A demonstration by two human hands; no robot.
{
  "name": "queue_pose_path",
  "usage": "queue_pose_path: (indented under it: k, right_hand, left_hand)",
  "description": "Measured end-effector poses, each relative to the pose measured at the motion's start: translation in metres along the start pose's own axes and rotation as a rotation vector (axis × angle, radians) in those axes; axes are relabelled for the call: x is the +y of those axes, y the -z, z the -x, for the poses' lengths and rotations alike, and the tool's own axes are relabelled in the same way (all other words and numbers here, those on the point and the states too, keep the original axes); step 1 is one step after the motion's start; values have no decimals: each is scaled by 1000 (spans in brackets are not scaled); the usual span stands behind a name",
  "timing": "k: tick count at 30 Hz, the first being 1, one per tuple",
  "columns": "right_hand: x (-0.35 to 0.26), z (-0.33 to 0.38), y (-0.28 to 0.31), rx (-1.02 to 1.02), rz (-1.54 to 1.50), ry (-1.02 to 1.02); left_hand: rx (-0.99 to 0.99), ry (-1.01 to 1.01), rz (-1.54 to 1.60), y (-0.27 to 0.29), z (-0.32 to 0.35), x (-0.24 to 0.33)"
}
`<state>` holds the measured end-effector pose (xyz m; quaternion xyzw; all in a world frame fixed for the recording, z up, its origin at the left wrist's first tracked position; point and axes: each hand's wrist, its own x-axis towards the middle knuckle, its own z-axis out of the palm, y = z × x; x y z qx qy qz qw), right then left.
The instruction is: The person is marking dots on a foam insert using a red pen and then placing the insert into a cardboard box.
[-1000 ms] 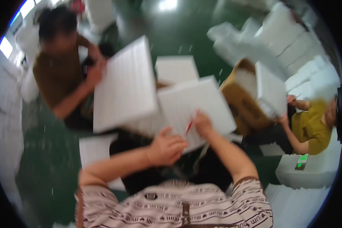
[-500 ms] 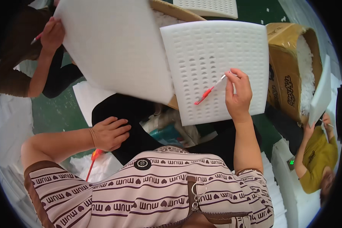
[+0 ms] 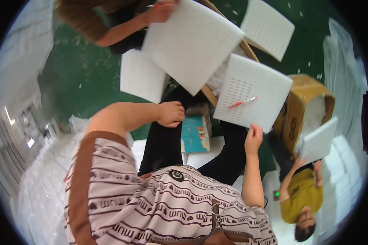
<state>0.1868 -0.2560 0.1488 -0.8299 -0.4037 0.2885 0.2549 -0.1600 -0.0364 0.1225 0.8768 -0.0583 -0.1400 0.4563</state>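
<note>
In front of me a white foam sheet [image 3: 270,83] with rows of slots lies tilted across the edge of a cardboard box. A red and clear pen [image 3: 242,103] rests on it, out of my hands. My right hand [image 3: 253,139] is at the sheet's near edge, its fingers closed on that edge. On my left knee lies my left hand [image 3: 171,114], fingers draped over the dark trouser leg, holding nothing. Beyond it, another person's hand [image 3: 161,12] holds a red pen at the edge of a large plain white foam sheet [image 3: 192,45].
The open cardboard box [image 3: 210,94] holds white foam bits. More foam sheets lie on the green floor [image 3: 81,73]. At right, a person in a yellow shirt [image 3: 304,188] holds a white block beside another box [image 3: 304,85]. Between my legs is a teal package [image 3: 195,134].
My right hand has let go of the pen, which now lies on the slotted sheet, and has moved to the near edge. My view has swung left. My left hand stays on my leg.
</note>
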Motion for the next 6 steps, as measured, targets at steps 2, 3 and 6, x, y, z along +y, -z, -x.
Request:
queue_pose_path:
  k: [2, 3, 6]
  right_hand:
    - [-1, 31, 34, -157, 111, -68]
    - [1, 49, 52, -234, 168, -111]
    - [18, 87, 99, -334, 259, -155]
  left_hand:
    - [27, 85, -34, -15, 3, 13]
    - [105, 331, -58, -24, 6, 23]
    - [244, 800, 39, -37, -1, 57]
